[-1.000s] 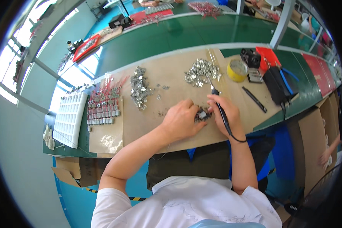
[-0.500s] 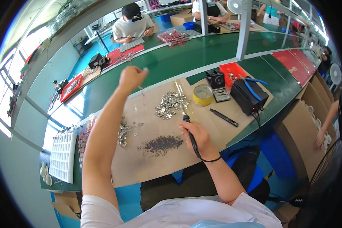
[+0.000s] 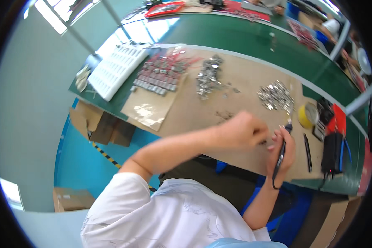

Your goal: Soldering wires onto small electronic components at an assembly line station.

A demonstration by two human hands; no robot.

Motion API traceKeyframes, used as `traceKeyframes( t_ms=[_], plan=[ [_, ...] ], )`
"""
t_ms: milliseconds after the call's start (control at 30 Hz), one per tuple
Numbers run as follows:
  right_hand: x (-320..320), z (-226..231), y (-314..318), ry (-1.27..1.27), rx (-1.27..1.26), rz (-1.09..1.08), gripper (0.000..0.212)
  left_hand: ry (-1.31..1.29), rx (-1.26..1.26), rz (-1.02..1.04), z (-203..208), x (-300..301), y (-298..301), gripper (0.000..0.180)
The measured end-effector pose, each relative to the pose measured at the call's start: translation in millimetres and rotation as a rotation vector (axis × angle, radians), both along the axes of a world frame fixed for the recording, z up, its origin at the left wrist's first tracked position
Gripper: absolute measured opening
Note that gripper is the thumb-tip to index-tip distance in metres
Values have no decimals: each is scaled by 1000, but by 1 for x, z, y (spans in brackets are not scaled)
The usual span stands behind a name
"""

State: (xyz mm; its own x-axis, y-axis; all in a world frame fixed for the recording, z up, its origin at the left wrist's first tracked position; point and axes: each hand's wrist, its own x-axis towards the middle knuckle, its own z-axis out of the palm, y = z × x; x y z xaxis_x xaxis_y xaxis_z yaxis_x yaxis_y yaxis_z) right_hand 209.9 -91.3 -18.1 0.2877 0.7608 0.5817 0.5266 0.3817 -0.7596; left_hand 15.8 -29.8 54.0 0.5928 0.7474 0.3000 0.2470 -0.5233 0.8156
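My right hand [image 3: 283,152] is wrapped round a soldering iron [image 3: 281,153], its cord trailing down past the wrist. My left hand [image 3: 249,129], smeared by motion, has its fingers curled in just left of the right hand; anything in them is hidden. Both hands are above a brown board [image 3: 186,109]. On it lie a pile of small shiny metal parts [image 3: 275,96], a second metal heap [image 3: 209,76] and small dark bits [image 3: 224,115], partly behind my left hand. A yellow roll [image 3: 308,115] stands beyond the right hand.
Rows of metal parts with red wires [image 3: 159,74] lie left, beside a white compartment tray [image 3: 118,70]. At right are a black pen-like tool [image 3: 308,152], a black power unit [image 3: 333,153] and a red bin [image 3: 338,118]. A small pale piece [image 3: 273,35] shows over the green surface [image 3: 235,35].
The view has swung left. My left hand has come back from over the green surface to beside my right hand, which still grips the soldering iron. A small pale piece now shows over the green surface.
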Motion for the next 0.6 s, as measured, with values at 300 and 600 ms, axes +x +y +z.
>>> traceKeyframes(
  t_ms=[300, 600],
  plan=[
    [0, -1, -2, -88, -17, 76, 26, -282, 98, 720, -23, -139, -60, 16],
    [-5, 3, -4, -136, -27, 74, 25, 467, 190, 1365, -23, -350, 17, 40]
  ],
)
